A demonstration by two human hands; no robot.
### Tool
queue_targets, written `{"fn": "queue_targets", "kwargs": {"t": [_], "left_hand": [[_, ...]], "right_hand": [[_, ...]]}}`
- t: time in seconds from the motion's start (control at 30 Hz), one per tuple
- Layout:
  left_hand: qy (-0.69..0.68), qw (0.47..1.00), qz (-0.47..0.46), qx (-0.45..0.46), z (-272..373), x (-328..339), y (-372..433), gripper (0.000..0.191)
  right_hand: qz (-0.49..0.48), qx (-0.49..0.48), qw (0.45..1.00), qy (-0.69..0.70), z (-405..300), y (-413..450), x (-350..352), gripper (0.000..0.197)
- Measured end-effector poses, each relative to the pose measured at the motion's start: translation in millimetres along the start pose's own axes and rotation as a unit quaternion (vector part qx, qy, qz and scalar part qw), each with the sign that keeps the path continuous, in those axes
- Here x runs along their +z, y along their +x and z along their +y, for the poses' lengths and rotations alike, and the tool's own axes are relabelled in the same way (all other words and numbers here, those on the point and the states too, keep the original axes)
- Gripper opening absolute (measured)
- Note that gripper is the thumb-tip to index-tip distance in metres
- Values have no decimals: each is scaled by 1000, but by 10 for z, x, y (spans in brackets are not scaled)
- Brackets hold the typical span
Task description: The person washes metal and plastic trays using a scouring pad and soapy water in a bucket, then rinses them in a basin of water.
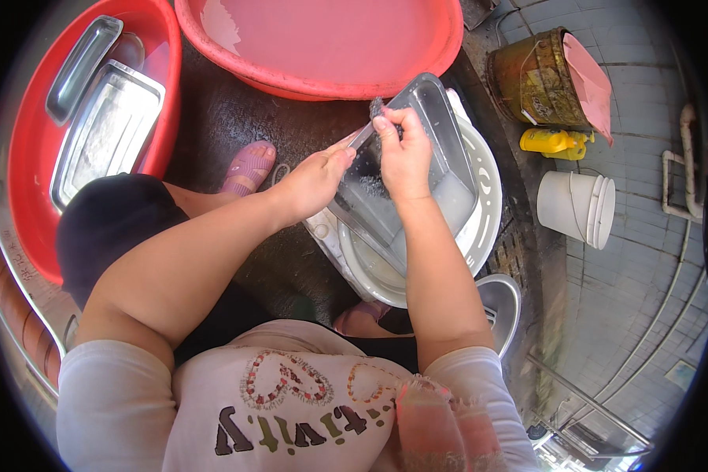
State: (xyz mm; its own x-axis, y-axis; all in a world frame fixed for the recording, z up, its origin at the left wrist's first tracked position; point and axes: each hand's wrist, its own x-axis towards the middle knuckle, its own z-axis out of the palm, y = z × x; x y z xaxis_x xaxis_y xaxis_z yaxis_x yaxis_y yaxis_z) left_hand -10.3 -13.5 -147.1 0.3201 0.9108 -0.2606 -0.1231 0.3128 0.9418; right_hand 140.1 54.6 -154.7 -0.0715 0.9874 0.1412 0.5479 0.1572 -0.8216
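A deep rectangular metal tray (433,109) leans at a tilt over a pale plastic basin (488,177). Its rim is gripped near one edge by my left hand (315,180). My right hand (406,150) pinches a grey wire scourer (377,108) against that same rim, farther from me. Cloudy water (453,197) has pooled in the tray's lower corner. Grey flecks or suds (373,186) lie on the inner surface; which they are, I cannot tell. My right forearm hides part of the tray and basin.
A large red tub (330,88) of cloudy water stands ahead. Another red tub (26,177) at left holds metal trays (109,130). Along the right wall are a stained bucket (522,76), a yellow bottle (546,140), a white bucket (569,203) and a metal bowl (510,295).
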Motion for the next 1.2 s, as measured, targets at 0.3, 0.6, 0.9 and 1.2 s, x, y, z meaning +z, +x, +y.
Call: {"fn": "queue_targets", "kwargs": {"t": [0.3,0.6,0.9,1.2], "left_hand": [[32,999,-2,-19,-40,-11,8,44],[14,1000,-15,11,-117,-20,10,44],[101,993,13,51,-105,-17,-8,42],[116,993,15,24,-80,-41,-18,42]], "right_hand": [[73,-23,997,-8,-63,24,-29,15],[57,11,998,23,-9,23,16,14],[48,-14,998,30,-13,15,24,13],[5,-22,1000,4,-65,-103,44,12]]}}
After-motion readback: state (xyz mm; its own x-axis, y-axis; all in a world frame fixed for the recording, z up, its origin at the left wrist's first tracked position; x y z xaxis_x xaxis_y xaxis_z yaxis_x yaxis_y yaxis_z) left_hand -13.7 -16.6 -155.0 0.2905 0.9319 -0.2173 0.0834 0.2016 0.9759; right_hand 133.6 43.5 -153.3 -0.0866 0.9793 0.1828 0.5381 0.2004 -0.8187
